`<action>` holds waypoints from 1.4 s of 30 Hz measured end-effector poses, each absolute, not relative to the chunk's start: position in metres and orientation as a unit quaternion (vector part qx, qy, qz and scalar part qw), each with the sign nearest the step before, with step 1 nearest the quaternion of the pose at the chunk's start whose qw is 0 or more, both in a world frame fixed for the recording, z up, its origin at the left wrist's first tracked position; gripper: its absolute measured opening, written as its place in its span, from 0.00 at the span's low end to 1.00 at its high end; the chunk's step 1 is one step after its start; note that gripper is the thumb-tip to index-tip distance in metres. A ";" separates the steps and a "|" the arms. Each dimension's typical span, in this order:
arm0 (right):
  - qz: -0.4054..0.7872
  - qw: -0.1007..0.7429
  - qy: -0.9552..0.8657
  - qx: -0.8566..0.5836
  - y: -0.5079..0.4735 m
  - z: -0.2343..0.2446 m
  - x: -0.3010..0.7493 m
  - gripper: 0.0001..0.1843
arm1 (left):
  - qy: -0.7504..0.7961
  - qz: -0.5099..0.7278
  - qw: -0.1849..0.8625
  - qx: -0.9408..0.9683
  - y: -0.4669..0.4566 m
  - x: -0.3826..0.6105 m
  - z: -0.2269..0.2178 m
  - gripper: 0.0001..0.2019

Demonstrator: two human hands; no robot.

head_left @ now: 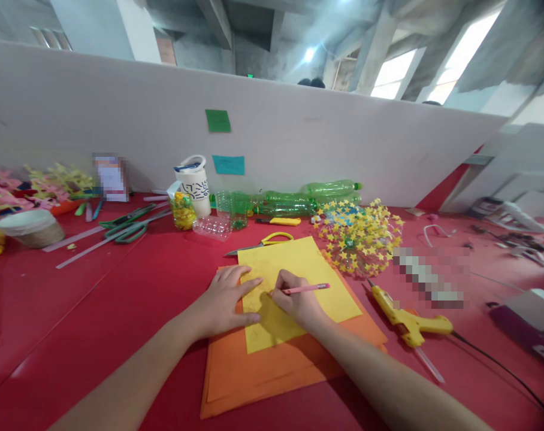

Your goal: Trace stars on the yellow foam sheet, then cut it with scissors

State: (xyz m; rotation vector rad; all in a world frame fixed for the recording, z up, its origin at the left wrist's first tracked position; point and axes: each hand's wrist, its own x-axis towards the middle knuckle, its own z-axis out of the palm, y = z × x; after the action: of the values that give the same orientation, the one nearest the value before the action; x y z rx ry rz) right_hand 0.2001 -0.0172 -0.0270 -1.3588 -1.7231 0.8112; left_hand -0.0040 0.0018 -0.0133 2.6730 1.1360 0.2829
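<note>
A pink pencil [308, 288] with an eraser end is gripped in my right hand [298, 301], its tip down on a yellow sheet [319, 311]. Faint pencil lines show on the left part of that sheet. My left hand [229, 302] lies flat with fingers spread, pressing the sheet's left edge. Beneath the yellow sheet is a stack of orange sheets [254, 383]. Just behind the paper lie yellow-handled scissors [274, 239]. To the right sits a round cluster of yellow stars [362, 239], with a yellow glue gun [409, 320] in front of it.
Green plastic bottles [290, 206], a yellow cutter knife [281, 221] and a white cup [195, 185] line the back. Green-handled scissors [128, 230], a white tub [32, 227] and pink and yellow flowers [33, 185] are at left. The glue gun's cord [501, 362] trails right.
</note>
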 end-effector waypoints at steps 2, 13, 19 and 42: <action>0.317 0.386 -0.685 -0.530 -0.018 -0.026 0.200 0.06 | 0.386 0.096 0.110 0.911 0.002 -0.004 -0.013 0.35; 0.327 0.368 -0.721 -0.487 -0.020 -0.027 0.197 0.05 | 0.393 0.097 0.117 0.907 0.000 -0.004 -0.012 0.34; 0.341 0.359 -0.726 -0.478 -0.022 -0.027 0.197 0.04 | 0.394 0.096 0.113 0.907 0.001 -0.004 -0.013 0.34; 0.430 0.362 -0.684 -0.465 -0.019 -0.022 0.199 0.04 | 0.394 0.093 0.111 0.908 0.001 -0.004 -0.014 0.35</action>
State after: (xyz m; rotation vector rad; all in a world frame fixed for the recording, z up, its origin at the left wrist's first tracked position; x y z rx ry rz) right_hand 0.1988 -0.0193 -0.0216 -1.1979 -1.7627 1.1073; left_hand -0.0039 0.0006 -0.0139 2.6661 1.1582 0.2743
